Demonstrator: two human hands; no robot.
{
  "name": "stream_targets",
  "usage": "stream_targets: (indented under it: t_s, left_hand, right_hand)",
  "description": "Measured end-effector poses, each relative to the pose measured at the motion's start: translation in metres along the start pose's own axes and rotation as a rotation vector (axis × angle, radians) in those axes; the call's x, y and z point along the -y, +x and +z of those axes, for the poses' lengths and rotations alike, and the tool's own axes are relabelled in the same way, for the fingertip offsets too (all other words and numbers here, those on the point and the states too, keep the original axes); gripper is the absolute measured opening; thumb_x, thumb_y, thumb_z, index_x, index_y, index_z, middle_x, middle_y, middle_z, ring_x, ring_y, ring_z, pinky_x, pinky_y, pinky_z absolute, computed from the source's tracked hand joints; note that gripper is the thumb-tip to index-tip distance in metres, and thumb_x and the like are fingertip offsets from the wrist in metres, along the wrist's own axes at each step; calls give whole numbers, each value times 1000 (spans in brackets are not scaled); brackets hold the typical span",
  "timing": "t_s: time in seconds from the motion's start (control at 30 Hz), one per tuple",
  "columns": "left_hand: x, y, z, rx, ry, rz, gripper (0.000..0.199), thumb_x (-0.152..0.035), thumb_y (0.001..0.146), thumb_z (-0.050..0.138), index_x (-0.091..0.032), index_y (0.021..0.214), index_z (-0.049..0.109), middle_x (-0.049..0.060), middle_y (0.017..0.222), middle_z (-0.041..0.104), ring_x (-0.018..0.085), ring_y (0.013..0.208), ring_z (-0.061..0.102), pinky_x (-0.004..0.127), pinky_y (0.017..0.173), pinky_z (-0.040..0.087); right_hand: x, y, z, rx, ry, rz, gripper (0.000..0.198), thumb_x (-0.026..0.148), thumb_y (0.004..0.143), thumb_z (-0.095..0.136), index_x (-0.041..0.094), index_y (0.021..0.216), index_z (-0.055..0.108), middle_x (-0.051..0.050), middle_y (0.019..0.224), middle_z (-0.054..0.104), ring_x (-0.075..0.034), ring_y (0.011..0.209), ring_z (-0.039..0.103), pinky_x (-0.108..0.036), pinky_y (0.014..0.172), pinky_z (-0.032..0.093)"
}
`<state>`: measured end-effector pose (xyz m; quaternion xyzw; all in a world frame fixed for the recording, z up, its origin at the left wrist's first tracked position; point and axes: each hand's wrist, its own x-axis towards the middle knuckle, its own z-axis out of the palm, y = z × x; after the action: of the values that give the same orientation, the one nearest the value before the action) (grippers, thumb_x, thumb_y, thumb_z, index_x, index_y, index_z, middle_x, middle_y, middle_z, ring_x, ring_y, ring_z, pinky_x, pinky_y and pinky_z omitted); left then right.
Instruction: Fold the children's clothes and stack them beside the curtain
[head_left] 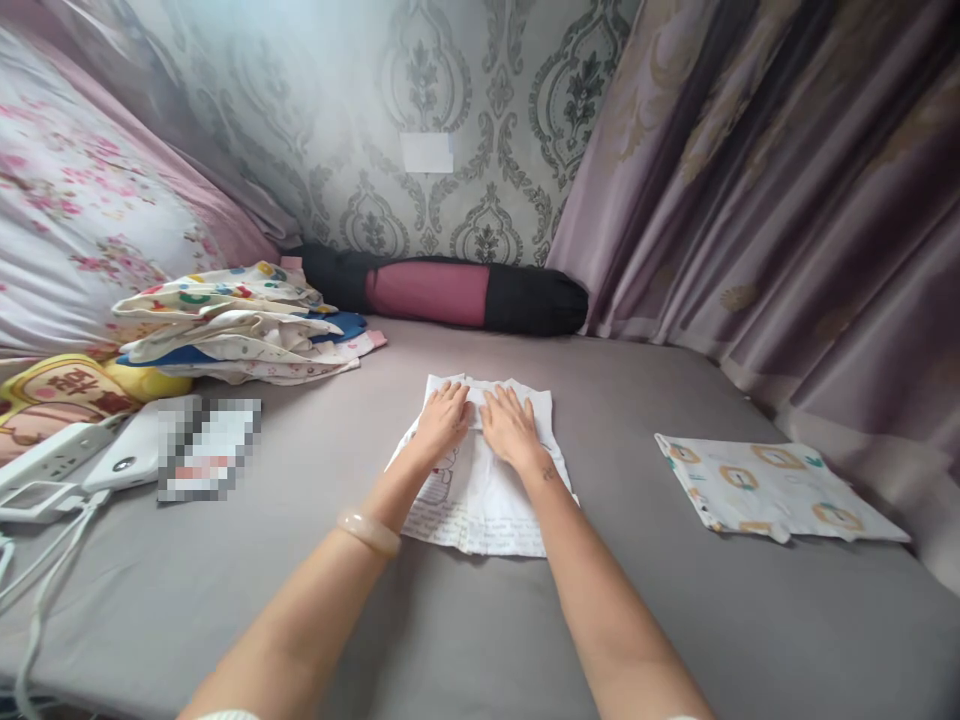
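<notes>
A small white garment (480, 520) with rows of printed lettering and a cartoon figure lies spread on the grey bed sheet in front of me. My left hand (445, 418) rests flat on its upper left part, fingers stretched out. On the upper right part lies my right hand (511, 425), palm down with the fingers spread. Both hands touch the cloth and grip nothing. The garment's exact kind is hard to tell, since my hands and forearms cover part of it.
At the right lies a folded patterned cloth (780, 490). A pile of clothes (247, 330) sits at the left, near a power strip (60, 460), a white power bank (139, 445) and a yellow cushion (67, 395). A long black-and-maroon bag (427, 292) lies against the wall.
</notes>
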<state>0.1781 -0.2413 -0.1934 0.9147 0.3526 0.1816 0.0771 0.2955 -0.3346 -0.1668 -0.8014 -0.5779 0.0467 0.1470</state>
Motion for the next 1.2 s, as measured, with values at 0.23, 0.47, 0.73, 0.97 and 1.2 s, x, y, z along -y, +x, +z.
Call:
stream_targets:
  t_s: [0.23,0.47,0.73,0.97,1.2]
  left_hand:
    - [4,13,15,84,117,-47,53,-38,101,30,-12,145,42,20,152,40,33,146,28,53,117,23]
    - [13,20,18,242,94,-97,61,-47,100,29,-13,150,34,21,157,31,35,147,24,55,116,21]
    - [23,24,7,217,98,-38,56,-45,101,26,-14,145,40,20,153,39,31,144,31,51,116,24]
    - [43,27,11,247,113,-110,64,-48,100,23,-8,150,31,19,160,25,33,150,14,51,119,15]
    - [53,32,19,277,88,-124,67,-54,99,18,-13,151,31,17,160,24,31,150,14,55,118,14]
  right_hand:
    - [2,-4,18,68,17,34,54,38,101,24,24,152,36,-6,161,25,-28,150,12,-55,118,5]
    - [2,-3,19,87,5,49,55,38,100,25,25,152,35,-6,161,26,-29,149,13,-57,117,7]
    - [2,-1,19,91,8,55,54,39,100,24,27,152,34,-6,161,26,-28,149,13,-57,117,7]
    - [2,-2,21,76,0,52,54,39,100,26,26,152,35,-7,161,26,-29,149,14,-57,116,7]
    - [2,-1,19,99,5,63,54,39,100,26,27,152,33,-6,162,25,-27,149,12,-55,117,6]
